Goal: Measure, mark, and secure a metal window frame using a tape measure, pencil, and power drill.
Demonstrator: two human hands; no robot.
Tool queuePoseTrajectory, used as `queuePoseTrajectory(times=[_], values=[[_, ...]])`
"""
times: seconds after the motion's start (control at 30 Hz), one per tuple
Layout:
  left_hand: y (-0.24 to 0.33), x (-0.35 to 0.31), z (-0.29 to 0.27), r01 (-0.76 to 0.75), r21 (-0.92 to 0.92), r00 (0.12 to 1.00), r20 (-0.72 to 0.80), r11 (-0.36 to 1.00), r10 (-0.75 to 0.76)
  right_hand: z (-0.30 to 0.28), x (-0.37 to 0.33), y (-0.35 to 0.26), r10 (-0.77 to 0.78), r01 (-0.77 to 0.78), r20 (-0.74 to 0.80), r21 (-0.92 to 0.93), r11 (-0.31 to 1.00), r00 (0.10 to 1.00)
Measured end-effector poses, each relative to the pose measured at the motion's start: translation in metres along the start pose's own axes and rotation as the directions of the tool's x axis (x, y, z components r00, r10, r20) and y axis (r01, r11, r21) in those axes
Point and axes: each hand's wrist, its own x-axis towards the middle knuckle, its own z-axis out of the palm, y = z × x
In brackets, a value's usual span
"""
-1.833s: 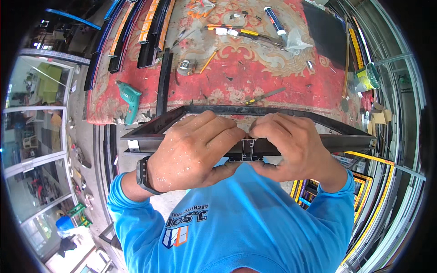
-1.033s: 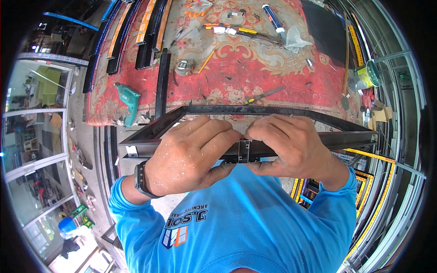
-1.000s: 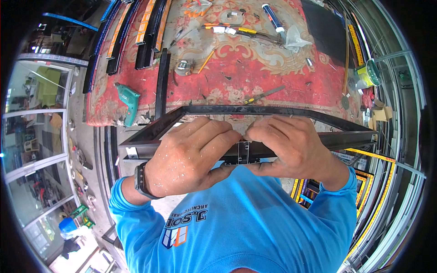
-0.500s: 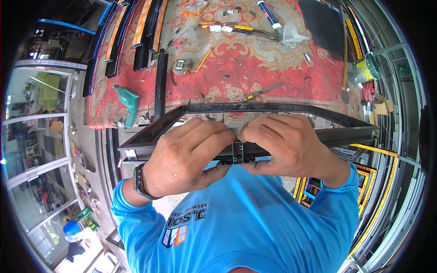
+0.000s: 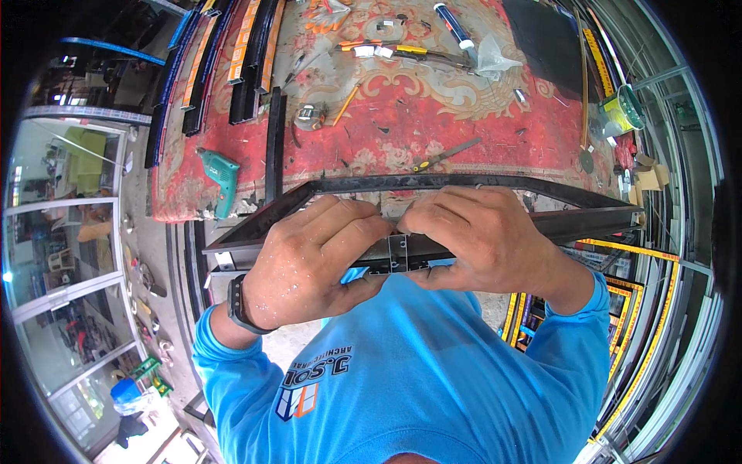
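A dark metal frame point(image 5: 433, 183) lies across the near edge of the carpeted surface, its near side in front of my chest. My left hand point(image 5: 305, 259), with a black band at the wrist and pale specks on its back, is closed on a short dark aluminium profile point(image 5: 398, 255) at the middle of that side. My right hand point(image 5: 471, 240) pinches the same profile from the other side, thumb below and fingers above. Its thin-walled end shows between my thumbs; the fingertips partly hide the rest, and whether it is fixed to the frame I cannot tell.
A green power drill point(image 5: 219, 179) lies at the left on the patterned red carpet point(image 5: 464, 124). Beyond the frame are a tape measure point(image 5: 309, 116), a pencil point(image 5: 347, 104), a file point(image 5: 448, 155) and a sealant tube point(image 5: 454, 26). Long dark profiles point(image 5: 251, 62) reach in at the far left.
Both hands keep their grip and shift very slightly left with the profile. The surroundings shift a little in view; nothing is let go.
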Motion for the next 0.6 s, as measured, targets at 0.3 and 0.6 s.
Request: queuePoseTrajectory(times=[0.3,0.6], values=[[0.0025,-0.0012,0.0007,-0.001,0.013,1.0,-0.015,1.0,0.002,-0.0009,0.0005,-0.0018,-0.02,0.02,-0.001,0.015,1.0,1.0],[-0.0038,-0.0019,0.0022,-0.011,0.017,1.0,-0.026,1.0,0.011,-0.0005,0.0035,0.0013,-0.05,0.05,-0.012,-0.007,0.999,0.999]])
